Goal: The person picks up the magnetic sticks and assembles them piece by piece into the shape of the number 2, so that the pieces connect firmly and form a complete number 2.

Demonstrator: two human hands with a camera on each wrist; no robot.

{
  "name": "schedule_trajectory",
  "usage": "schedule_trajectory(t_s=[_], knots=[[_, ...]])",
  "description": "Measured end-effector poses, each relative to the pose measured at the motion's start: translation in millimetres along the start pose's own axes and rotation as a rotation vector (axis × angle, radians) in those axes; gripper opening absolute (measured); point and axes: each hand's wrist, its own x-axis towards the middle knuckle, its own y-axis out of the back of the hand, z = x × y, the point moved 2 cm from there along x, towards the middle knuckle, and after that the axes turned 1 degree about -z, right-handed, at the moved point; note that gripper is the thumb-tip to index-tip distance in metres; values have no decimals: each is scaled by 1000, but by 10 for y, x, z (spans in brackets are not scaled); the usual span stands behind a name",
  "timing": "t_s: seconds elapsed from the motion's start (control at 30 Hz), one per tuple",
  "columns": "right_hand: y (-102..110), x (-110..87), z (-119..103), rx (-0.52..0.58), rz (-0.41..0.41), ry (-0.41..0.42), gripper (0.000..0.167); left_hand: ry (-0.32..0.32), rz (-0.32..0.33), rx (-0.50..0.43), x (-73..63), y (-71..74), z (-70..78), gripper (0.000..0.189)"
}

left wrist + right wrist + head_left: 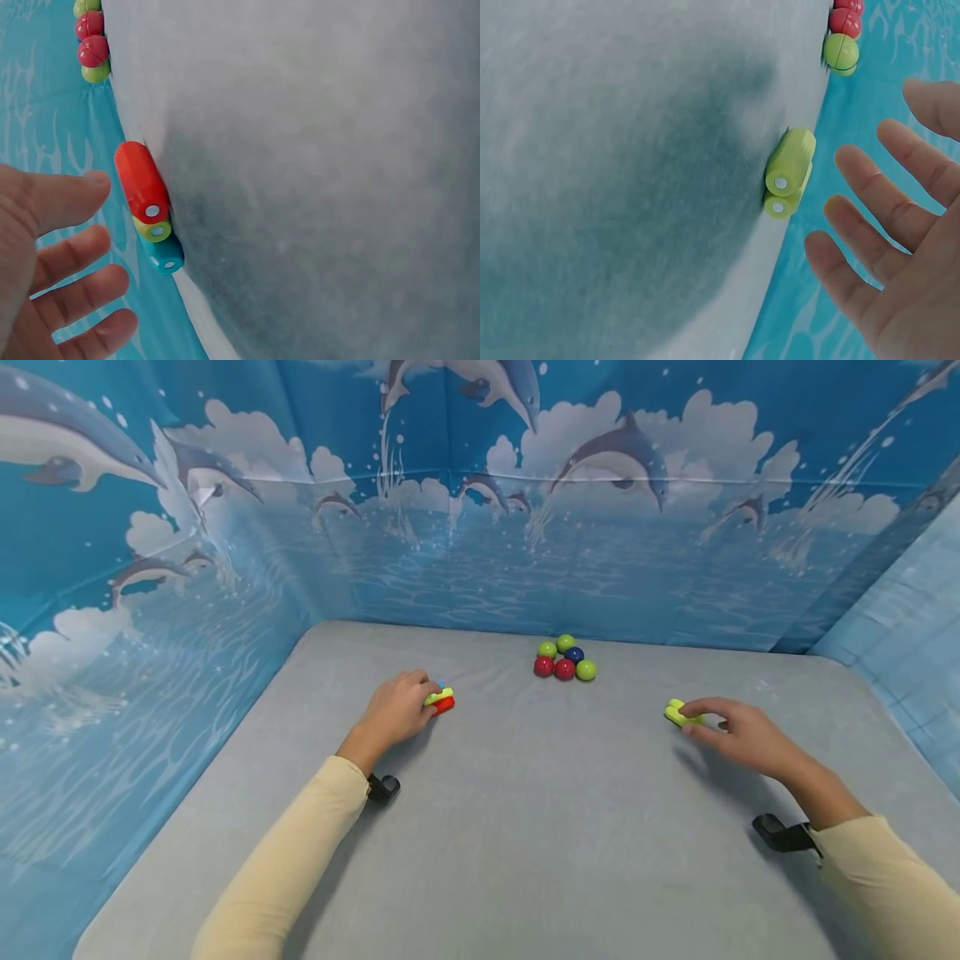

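Just off the fingertips of our left hand [393, 708], we see a red cylinder [140, 178], a yellow-green cylinder [154, 229] and a blue cylinder [166, 257] lying side by side, white dots on their ends. At our right hand [741, 740], we see two matching yellow-green cylinders [790, 161] lying together.
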Motion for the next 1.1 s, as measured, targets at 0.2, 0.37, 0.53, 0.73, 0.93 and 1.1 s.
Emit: schedule_trajectory(t_s=[0.2, 0.37, 0.53, 0.73, 0.93, 1.1], knots=[[-12, -15, 20, -19, 11, -9, 36, 19, -28, -20, 25, -16, 3, 32], [-14, -12, 6, -18, 5, -19, 37, 25, -57, -11, 64, -51, 18, 27], [-31, 23, -13, -19, -11, -8, 38, 62, -111, -57, 101, -85, 19, 21], [-47, 24, -15, -16, -22, -9, 37, 66, -136, -61, 176, -75, 45, 13], [-70, 58, -26, -5, -25, -12, 38, 75, -130, 11, 181, -83, 57, 10], [-56, 87, -37, 13, -18, -5, 38, 58, -133, 26, 173, -69, 121, 7]])
